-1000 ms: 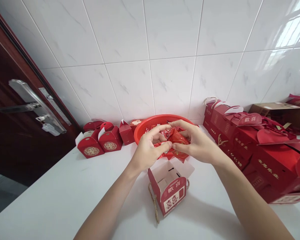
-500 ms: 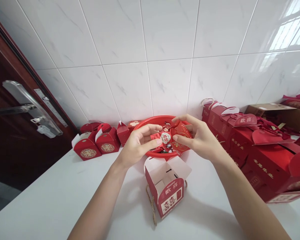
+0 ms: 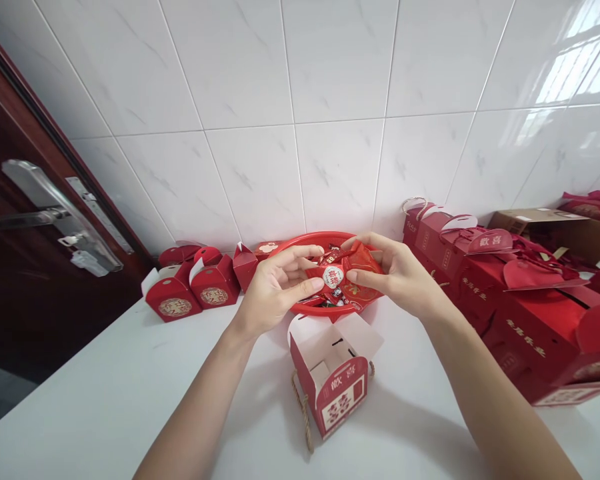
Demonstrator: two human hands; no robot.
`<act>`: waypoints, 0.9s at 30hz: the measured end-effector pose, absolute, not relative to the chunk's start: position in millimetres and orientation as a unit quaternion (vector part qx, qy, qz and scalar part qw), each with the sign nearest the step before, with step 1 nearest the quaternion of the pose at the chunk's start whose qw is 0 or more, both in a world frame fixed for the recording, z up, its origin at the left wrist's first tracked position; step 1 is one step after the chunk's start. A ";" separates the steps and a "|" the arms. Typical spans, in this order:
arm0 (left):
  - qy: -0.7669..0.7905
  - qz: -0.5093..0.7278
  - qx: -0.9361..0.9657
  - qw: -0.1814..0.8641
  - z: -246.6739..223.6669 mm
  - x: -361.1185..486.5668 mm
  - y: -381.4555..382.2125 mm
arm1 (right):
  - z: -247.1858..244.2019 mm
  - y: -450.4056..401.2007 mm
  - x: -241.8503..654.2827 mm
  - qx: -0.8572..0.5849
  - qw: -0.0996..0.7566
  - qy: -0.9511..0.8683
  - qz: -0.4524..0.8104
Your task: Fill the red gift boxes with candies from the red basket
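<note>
So, where things stand: the red-and-white card box with rope handles (image 3: 343,400), just nearer the body than the hands, is standing up but its top flaps are open, and only pale inner walls show. The wrapped stuff is out at the hands and in the basket, so filling or shutting that box isn't done.

Left hand (image 3: 270,290) is half curled, thumb and index lightly pinching a shiny red wrapped sweet with a round white label (image 3: 333,277). Right hand (image 3: 405,273) has its thumb against a flat red-and-gold packet (image 3: 364,263), fingers partly closed behind it; hard to tell exactly where those fingertips end. Both items are over the round red plastic basket (image 3: 330,311), which has more wrapped bits in it.

The surface (image 3: 180,393) is plain white. Left of the hands are small red card boxes with gold emblems (image 3: 175,303); off right, a big cluster of red gift boxes (image 3: 500,300) and a brown carton (image 3: 580,230). White marbled tile wall (image 3: 230,67) behind, dark red door (image 3: 10,287) far left.
</note>
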State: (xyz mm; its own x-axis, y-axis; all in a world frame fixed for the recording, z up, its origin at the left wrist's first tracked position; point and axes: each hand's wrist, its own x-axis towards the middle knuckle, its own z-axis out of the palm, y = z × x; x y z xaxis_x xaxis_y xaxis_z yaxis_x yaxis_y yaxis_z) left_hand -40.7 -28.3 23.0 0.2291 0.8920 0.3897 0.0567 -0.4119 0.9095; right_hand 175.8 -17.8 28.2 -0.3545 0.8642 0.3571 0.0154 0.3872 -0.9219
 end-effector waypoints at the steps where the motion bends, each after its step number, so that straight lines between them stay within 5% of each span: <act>1: 0.355 0.508 0.670 0.409 22.8 -40.9 -28.0 | 28.3 -17.5 175.9 -0.321 0.464 -0.688 0.456; 18: 0.372 0.493 0.683 0.391 20.9 -40.9 -26.5 | 28.6 -13.8 176.8 -0.324 0.462 -0.697 0.443; 27: 0.360 0.613 0.664 0.230 42.5 -65.7 -54.6 | 30.3 -12.4 183.9 -0.350 0.478 -0.690 0.416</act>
State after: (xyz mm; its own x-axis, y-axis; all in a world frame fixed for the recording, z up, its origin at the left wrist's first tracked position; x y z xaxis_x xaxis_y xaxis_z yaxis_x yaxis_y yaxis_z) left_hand -65.7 -54.6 42.5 -0.0121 0.7606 0.6491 0.1967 -0.6346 0.7474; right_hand 183.9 -12.4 30.3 -0.2974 0.8809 0.3682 0.0849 0.4085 -0.9088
